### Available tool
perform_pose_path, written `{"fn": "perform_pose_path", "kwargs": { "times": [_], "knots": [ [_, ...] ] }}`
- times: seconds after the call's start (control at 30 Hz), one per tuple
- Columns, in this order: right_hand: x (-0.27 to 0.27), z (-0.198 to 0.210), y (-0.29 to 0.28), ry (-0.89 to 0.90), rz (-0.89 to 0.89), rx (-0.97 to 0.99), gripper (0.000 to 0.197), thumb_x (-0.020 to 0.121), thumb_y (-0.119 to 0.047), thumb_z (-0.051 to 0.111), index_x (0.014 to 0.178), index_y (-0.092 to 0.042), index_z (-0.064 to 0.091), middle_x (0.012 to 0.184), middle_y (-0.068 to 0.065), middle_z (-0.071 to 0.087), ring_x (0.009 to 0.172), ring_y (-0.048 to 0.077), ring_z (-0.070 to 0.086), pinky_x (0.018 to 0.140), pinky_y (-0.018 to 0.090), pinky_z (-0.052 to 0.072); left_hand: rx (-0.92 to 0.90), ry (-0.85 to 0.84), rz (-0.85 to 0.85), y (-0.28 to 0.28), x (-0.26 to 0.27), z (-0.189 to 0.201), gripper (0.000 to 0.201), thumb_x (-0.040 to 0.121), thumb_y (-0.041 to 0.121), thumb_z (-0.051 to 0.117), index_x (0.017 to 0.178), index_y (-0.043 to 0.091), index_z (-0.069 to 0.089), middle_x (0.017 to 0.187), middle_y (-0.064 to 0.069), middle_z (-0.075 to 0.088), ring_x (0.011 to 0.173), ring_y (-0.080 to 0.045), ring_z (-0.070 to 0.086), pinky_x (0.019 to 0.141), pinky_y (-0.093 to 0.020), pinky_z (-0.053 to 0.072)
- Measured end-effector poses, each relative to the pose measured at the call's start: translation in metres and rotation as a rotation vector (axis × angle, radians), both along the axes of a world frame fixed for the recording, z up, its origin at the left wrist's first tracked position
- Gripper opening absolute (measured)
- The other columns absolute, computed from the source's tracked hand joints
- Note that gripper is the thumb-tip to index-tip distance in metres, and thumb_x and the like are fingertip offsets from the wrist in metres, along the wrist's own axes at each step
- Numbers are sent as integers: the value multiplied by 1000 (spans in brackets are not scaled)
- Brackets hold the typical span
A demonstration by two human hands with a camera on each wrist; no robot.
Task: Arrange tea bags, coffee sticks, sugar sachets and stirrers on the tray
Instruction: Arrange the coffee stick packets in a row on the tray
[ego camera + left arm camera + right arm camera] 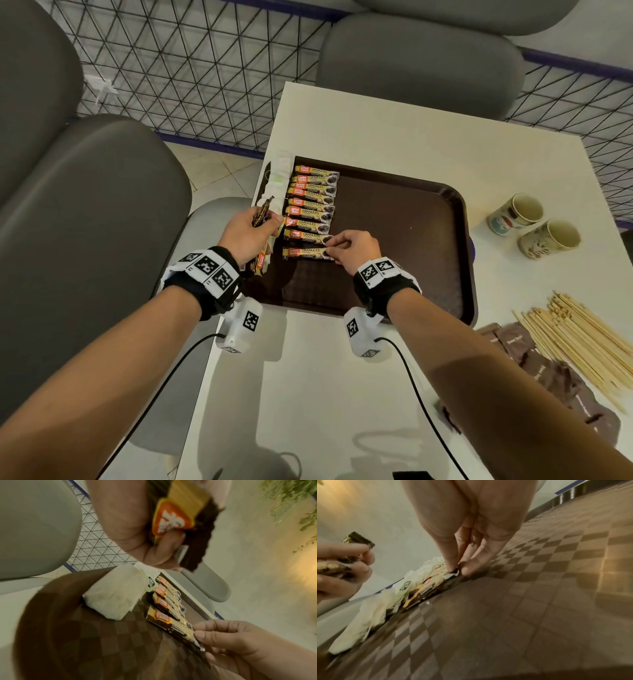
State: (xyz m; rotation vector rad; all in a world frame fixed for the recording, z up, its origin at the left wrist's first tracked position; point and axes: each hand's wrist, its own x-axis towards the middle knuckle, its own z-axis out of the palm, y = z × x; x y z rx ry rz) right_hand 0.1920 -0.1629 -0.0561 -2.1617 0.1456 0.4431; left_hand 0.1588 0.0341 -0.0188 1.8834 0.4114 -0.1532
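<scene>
Fingers (331, 244) of R hand (352, 249) pinch coffee stick (306, 253) on tray (404, 219).

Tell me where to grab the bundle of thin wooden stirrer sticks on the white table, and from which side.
Grip the bundle of thin wooden stirrer sticks across its middle, from above, with the right hand, which is nearer but now pinches a coffee stick. The sticks lie flat and fanned on the white table, so a mid-length wrap should gather them evenly.
</scene>
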Motion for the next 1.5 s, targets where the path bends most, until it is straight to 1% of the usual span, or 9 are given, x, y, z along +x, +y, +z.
{"fn": "perform_pose_path", "kwargs": {
  "times": [0.17,0.43,0.6,0.73,1.07,1.2,1.27,1.4,1.5],
  "knots": [
    [-2,0,4,61,-47,40,6,83,-4,69,89,-3,70,66,0,61,62,6,61,74,25,58,-7,3,1,0,-1,2,9,95,29,55,90,22,58,77,3,62,48,-10,53,45,-12,43],
    [-1,1,7,37,-49,46,4,83,-3,68,82,-7,67,62,-1,60,58,5,61,65,17,57,-12,9,3,0,-3,4,13,96,28,54,98,16,58,78,2,62,53,-13,53,48,-15,45],
    [0,0,7,32,-40,34,8,82,-4,70,79,-10,65,63,-1,60,60,8,62,71,26,59,-6,15,1,0,-1,2,15,96,30,53,99,16,59,79,2,62,51,-12,53,55,-21,44],
    [2,-2,6,6,-33,8,6,81,-6,72,84,-7,67,62,-3,60,58,7,62,75,32,59,9,7,-16,1,0,0,15,96,29,53,97,15,59,78,2,62,44,-6,53,46,-12,44],
    [4,6,7,-81,7,-52,10,81,-20,73,82,-12,66,68,2,64,66,15,63,76,35,58,-40,33,-25,-3,2,0,11,95,30,54,95,19,58,78,1,62,42,-4,53,48,-15,46],
    [5,31,22,-120,34,33,24,85,-40,65,87,-16,66,77,0,65,70,17,67,60,23,53,-17,56,-116,-9,0,1,16,95,30,55,102,16,57,83,1,63,56,-14,56,62,-26,49],
    [6,45,32,-84,61,88,31,87,-45,61,89,-15,65,76,0,64,65,15,67,48,13,46,36,40,-187,-11,-2,0,11,93,25,58,101,17,58,81,3,62,57,-15,57,59,-22,49],
    [8,57,45,-38,53,229,27,84,-34,69,90,-7,67,70,3,65,52,3,63,47,13,48,84,40,-262,-14,-3,1,12,90,16,63,100,21,58,75,6,62,54,-14,58,50,-13,47],
    [8,58,46,14,44,323,13,82,-22,71,87,-10,69,69,2,66,52,4,63,54,18,53,110,55,-276,-14,-4,0,26,89,20,65,114,24,58,89,2,66,66,-20,65,54,-14,49]
  ]
}}
